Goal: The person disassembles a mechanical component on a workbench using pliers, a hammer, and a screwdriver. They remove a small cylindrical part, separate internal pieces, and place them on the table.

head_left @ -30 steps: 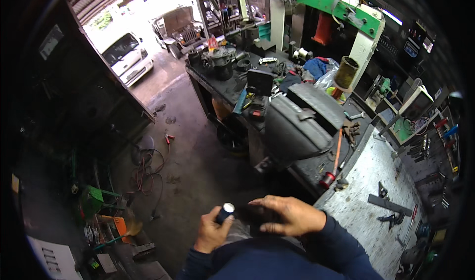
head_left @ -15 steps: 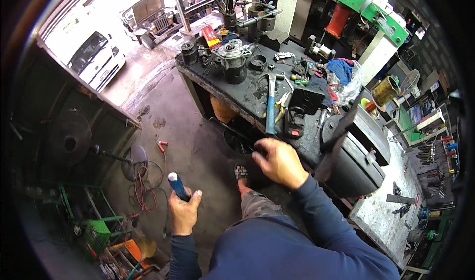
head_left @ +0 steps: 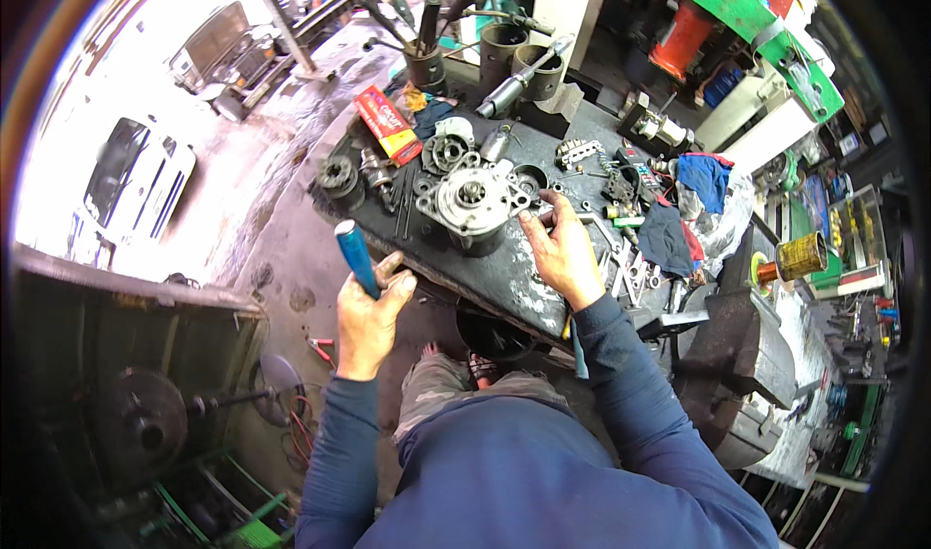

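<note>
A: Landmark: the flanged metal unit, which stood on the dark workbench with its pale flange uppermost. Where was your left hand relative to it?

B: To the unit's left and nearer you. Your fingers were wrapped round a blue handle, tilted, pale end up; its lower part was hidden in your grip.

A: And your right hand?

B: Just to the unit's right. Your thumb and forefinger stood a little apart, close beside the flange; I could not tell whether they touched it. Your other fingers were partly hidden.

A: What lay about the unit?

B: Behind it, to the left, you had a red-and-yellow box; beyond that, a dark cup holding tools. Well to its right, past your right hand, wrenches lay loose, and a blue cloth sat farther right.
</note>
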Demonstrator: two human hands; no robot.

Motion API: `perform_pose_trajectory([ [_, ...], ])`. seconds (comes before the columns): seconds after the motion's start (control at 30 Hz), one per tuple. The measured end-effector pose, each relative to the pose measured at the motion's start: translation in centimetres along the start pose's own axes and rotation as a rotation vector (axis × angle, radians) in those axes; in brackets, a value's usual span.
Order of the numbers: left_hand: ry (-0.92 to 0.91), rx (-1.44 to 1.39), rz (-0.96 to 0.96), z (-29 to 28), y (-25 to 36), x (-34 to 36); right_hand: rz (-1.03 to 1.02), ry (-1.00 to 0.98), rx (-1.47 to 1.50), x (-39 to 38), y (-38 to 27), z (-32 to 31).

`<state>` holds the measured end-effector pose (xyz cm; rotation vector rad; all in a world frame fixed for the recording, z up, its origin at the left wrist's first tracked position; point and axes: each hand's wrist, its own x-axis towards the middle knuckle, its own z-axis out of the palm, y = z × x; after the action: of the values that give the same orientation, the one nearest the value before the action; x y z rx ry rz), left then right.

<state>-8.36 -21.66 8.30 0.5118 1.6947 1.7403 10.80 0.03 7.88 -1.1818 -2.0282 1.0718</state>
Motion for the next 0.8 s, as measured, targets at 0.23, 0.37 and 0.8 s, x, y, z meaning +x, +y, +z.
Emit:
perform_pose_trajectory([
  [0.23,-0.336,0.105,-0.175,2.3,-1.3,13.7,0.261,0.006,0.160,2.0,0.9,3.5],
  [0.37,-0.455,0.057,-0.142,2.3,-2.0,15.9,0.425,0.053,0.553,1.6,0.7,4.6],
  [0.8,-0.491,0.321,-0.140,1.1,-0.9,18.3,0.465,0.138,0.673,-1.2,2.0,4.0],
])
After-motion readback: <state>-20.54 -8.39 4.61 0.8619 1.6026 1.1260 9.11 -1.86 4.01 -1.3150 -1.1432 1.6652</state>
